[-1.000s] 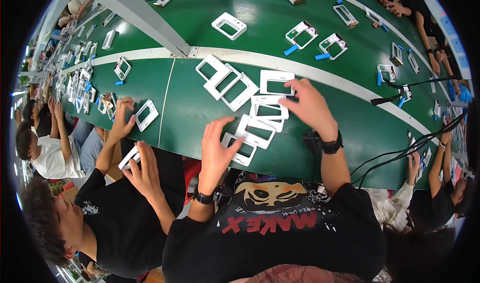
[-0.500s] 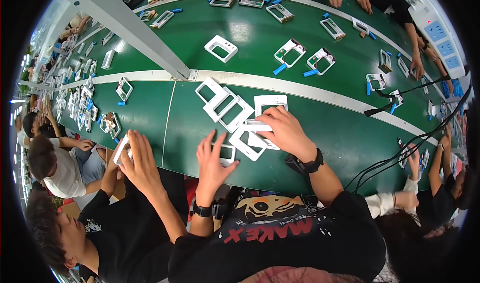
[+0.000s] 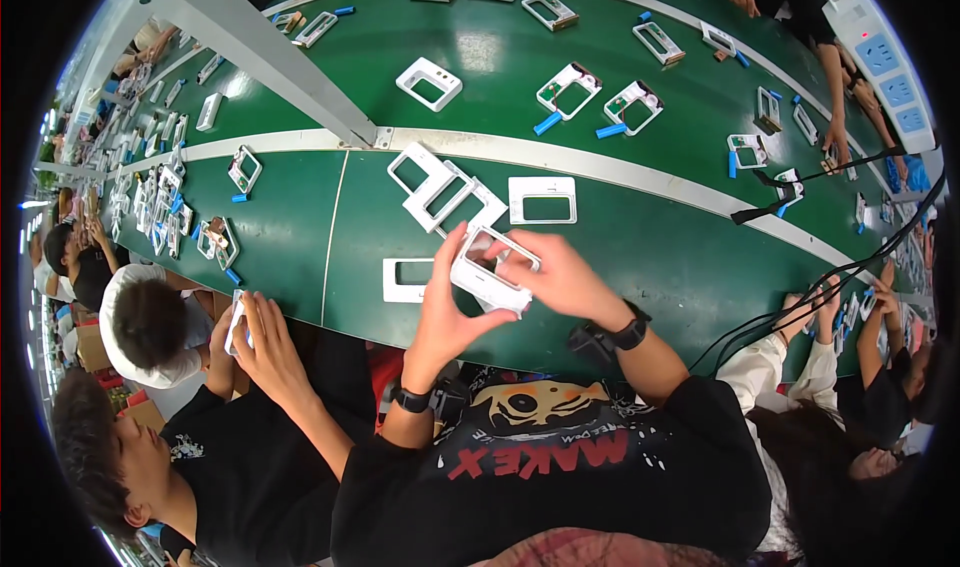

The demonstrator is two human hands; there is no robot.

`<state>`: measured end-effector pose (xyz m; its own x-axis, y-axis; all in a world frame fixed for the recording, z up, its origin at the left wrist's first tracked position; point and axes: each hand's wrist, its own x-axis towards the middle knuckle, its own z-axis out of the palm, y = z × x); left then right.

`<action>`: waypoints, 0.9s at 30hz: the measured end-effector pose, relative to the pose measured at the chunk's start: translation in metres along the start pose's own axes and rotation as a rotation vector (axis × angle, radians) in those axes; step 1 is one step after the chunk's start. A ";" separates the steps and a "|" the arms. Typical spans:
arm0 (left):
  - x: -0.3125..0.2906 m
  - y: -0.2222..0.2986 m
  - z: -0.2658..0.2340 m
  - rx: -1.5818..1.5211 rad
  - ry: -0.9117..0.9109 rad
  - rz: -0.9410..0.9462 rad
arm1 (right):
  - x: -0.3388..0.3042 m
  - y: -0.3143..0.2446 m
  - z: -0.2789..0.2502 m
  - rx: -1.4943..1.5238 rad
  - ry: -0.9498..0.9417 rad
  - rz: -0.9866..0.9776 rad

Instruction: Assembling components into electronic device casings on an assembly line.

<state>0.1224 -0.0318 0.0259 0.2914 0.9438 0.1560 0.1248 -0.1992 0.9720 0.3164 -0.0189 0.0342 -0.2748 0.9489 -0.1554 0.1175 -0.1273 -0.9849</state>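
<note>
Above the near green table I hold white rectangular plastic housings (image 3: 490,289), apparently stacked; the number is unclear. My left hand (image 3: 440,312) grips the left and lower sides, thumb beneath. My right hand (image 3: 562,279) is at the right side, with fingers reaching into the window-like opening; its fingertips are partly hidden. On the table by my left hand lies a similar white housing (image 3: 391,279), partly covered by that hand. Another white housing (image 3: 543,186) lies flat beyond my right hand. Several overlapping white housings (image 3: 437,175) sit beyond my left hand.
A pale metal rail (image 3: 560,174) crosses behind, with a grey post (image 3: 290,62) rising from it. Housings with blue cylinders (image 3: 548,123) lie on the far green belt. Black cables (image 3: 760,339) and a power strip (image 3: 880,67) are at right. A co-worker's hand (image 3: 265,342) is close on the left.
Both hands have come together over the table's near side. The housings piled under my right hand have been lifted off the table. My left hand has left the housing it was over.
</note>
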 end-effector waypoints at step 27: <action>0.043 -0.040 -0.052 -0.623 0.152 -0.164 | 0.141 0.046 -0.141 -0.878 0.857 -0.337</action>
<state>0.0806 0.0309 0.0033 0.1730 0.9846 -0.0240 -0.4292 0.0973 0.8980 0.4175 0.1494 -0.0227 0.2499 0.8205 0.5141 0.8423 0.0776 -0.5334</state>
